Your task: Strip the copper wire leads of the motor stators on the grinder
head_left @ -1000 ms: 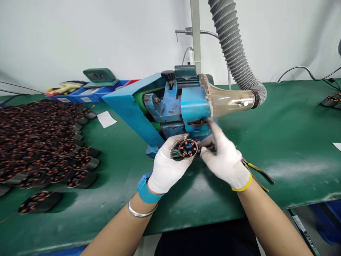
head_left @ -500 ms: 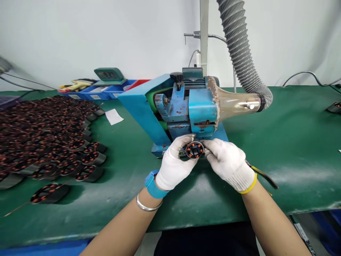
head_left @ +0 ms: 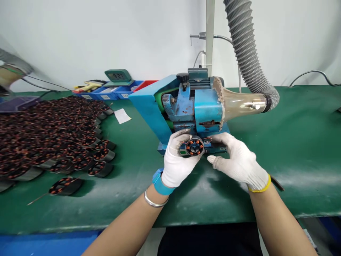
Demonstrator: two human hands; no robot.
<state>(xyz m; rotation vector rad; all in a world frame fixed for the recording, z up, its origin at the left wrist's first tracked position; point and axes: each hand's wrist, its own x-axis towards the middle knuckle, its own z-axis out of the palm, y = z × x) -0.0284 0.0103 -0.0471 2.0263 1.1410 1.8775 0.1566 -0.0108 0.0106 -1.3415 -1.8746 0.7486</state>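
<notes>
My left hand point(head_left: 179, 160), in a white glove, grips a round motor stator point(head_left: 194, 152) by its side, with the thumb and fingers around the rim. Orange copper windings show on the face turned up to me. A thin copper wire point(head_left: 207, 138) sticks out from its right side. Beside it, my right hand point(head_left: 239, 161), also gloved, has thumb and index finger apart, the fingertips close to that wire. Both hands are just in front of a blue machine point(head_left: 207, 106) with a slot in its front cover.
Many stators point(head_left: 61, 138) crowd the green table point(head_left: 144, 199) at left, one point(head_left: 66, 186) lying nearer me. Behind stand blue bins point(head_left: 103, 93) and a digital clock point(head_left: 118, 75). A clear funnel point(head_left: 239, 101) joins a grey hose point(head_left: 243, 42). A tool handle point(head_left: 277, 183) lies by my right wrist.
My right hand has moved away from the stator, its thumb and index finger spreading apart. My left hand still holds the stator. The whole view has shifted, so the surroundings appear further right.
</notes>
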